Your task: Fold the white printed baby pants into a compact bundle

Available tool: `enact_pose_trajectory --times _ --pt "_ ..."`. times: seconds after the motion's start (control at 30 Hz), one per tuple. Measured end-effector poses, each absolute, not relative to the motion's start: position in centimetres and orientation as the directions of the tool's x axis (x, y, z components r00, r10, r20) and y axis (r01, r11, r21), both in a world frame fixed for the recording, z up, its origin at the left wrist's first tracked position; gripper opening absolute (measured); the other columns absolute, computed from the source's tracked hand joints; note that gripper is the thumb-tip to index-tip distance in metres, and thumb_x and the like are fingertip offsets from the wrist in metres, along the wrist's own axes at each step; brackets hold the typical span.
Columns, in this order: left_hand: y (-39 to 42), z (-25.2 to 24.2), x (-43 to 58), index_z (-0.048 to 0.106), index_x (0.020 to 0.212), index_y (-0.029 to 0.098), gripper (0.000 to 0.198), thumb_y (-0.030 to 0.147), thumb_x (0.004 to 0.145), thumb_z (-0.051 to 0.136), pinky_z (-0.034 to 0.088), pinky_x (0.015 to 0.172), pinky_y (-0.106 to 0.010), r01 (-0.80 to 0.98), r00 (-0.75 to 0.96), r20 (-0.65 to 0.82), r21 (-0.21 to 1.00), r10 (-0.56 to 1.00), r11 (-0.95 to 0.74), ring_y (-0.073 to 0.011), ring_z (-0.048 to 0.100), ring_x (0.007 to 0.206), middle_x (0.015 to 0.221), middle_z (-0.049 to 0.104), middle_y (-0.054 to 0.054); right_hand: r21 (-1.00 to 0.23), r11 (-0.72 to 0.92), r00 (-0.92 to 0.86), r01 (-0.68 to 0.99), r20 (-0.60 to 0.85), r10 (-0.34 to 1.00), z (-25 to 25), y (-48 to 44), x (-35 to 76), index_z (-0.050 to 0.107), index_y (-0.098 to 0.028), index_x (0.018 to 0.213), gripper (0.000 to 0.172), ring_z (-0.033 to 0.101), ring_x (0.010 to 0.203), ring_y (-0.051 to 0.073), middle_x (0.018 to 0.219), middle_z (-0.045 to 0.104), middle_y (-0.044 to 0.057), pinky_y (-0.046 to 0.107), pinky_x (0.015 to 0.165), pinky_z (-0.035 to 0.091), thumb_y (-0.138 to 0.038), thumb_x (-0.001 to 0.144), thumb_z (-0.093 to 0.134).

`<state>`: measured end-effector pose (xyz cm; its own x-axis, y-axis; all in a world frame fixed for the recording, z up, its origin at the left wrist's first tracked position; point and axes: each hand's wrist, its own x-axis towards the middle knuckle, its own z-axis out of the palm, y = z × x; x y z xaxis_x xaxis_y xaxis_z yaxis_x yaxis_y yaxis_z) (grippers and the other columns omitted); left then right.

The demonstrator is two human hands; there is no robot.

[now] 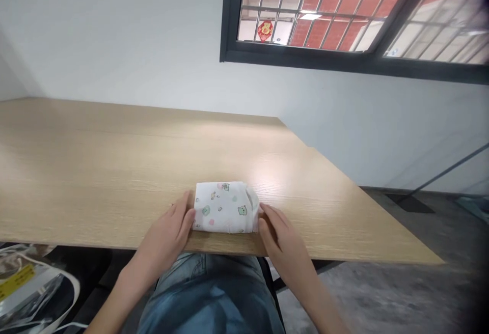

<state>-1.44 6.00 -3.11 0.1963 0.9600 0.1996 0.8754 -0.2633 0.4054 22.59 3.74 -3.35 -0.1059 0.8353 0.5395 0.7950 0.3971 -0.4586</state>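
A folded white cloth (226, 207) printed with small green, pink and grey cartoon figures lies flat near the table's front edge. It is folded into a rough rectangle, with a rounded, layered fold at its right end. My left hand (168, 227) rests on the table at the cloth's left end, fingers stretched out and thumb touching the edge. On the opposite side, my right hand (282, 237) has its fingers extended, with the fingertips against the right end. Neither hand is closed around the cloth.
The light wooden table (114, 171) runs along a white wall, its right edge slanting toward me. A dark-framed barred window (298, 54) is above. A clear plastic bag (30, 288) with a yellow label sits below the table at left. A thin dark pole (446, 173) stands at right.
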Motion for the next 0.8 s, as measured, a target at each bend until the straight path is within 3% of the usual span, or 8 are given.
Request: enact_pose_trajectory --times 0.07,0.13,0.27,0.4,0.53,0.7,0.8 --pt "6.5 -1.4 -0.9 0.024 0.139 0.010 0.055 0.044 0.095 0.018 0.041 0.093 -0.038 0.894 0.088 0.143 0.425 0.986 -0.142 -0.0252 0.042 0.123 0.135 0.042 -0.016 -0.482 0.424 -0.034 0.767 0.630 0.776 -3.2 2.1 21.9 0.057 -0.017 0.097 0.020 0.057 0.088 0.020 0.093 0.061 0.007 0.034 0.076 0.047 -0.023 0.092 0.038" --pt "8.2 0.5 0.7 0.031 0.135 0.010 0.052 0.042 0.094 0.024 0.041 0.090 -0.040 0.926 0.111 0.156 0.342 0.982 -0.159 -0.0285 0.043 0.120 0.129 0.046 -0.018 -0.467 0.474 -0.060 0.746 0.662 0.747 -3.2 0.7 20.0 0.056 -0.019 0.086 0.016 0.056 0.079 0.020 0.081 0.059 0.005 0.032 0.070 0.046 -0.017 0.089 0.041" --pt "11.7 2.7 4.1 0.056 0.109 0.017 0.027 0.029 0.092 0.037 0.036 0.093 -0.040 0.908 0.360 0.175 0.160 0.916 -0.387 -0.0253 0.050 0.110 0.111 0.059 -0.010 -0.431 0.494 -0.136 0.756 0.634 0.761 -3.7 -0.1 16.9 0.057 -0.016 0.095 0.016 0.053 0.088 0.023 0.090 0.059 0.008 0.037 0.077 0.044 -0.016 0.086 0.043" --pt "10.7 1.9 4.5 0.058 0.091 0.012 0.026 0.024 0.093 0.034 0.044 0.074 -0.033 0.915 0.352 0.134 0.159 0.927 -0.370 -0.0227 0.060 0.083 0.087 0.063 -0.011 -0.504 0.378 -0.041 0.777 0.559 0.828 -4.0 2.1 17.6 0.056 -0.014 0.100 0.021 0.052 0.093 0.024 0.096 0.058 0.011 0.040 0.080 0.045 -0.023 0.087 0.042" --pt "6.7 -0.6 3.9 0.052 0.093 0.013 0.021 0.020 0.092 0.032 0.043 0.060 -0.029 0.916 0.214 0.143 0.313 0.966 -0.249 -0.0206 0.059 0.074 0.086 0.059 -0.010 -0.513 0.322 -0.034 0.796 0.493 0.869 -3.8 5.5 18.6 0.054 -0.013 0.097 0.020 0.053 0.089 0.025 0.092 0.058 0.011 0.041 0.079 0.046 -0.028 0.087 0.044" --pt "4.7 -2.5 3.9 0.044 0.078 0.019 0.017 0.030 0.088 0.035 0.040 0.058 -0.029 0.760 -0.062 0.211 0.644 0.975 -0.091 -0.0184 0.053 0.066 0.077 0.054 -0.004 -0.293 0.391 -0.186 0.873 0.540 0.821 -4.2 7.7 17.2 0.050 -0.012 0.103 0.019 0.050 0.096 0.028 0.097 0.056 0.014 0.047 0.083 0.043 -0.021 0.089 0.039" --pt "5.5 -2.9 3.3 0.042 0.070 0.020 0.024 0.040 0.083 0.039 0.035 0.054 -0.028 0.650 -0.050 0.196 0.751 0.979 -0.117 -0.0181 0.049 0.062 0.068 0.050 -0.001 -0.239 0.403 -0.222 0.883 0.545 0.809 -4.5 7.7 16.9 0.047 -0.010 0.108 0.022 0.049 0.098 0.028 0.102 0.055 0.015 0.048 0.085 0.043 -0.020 0.091 0.037"
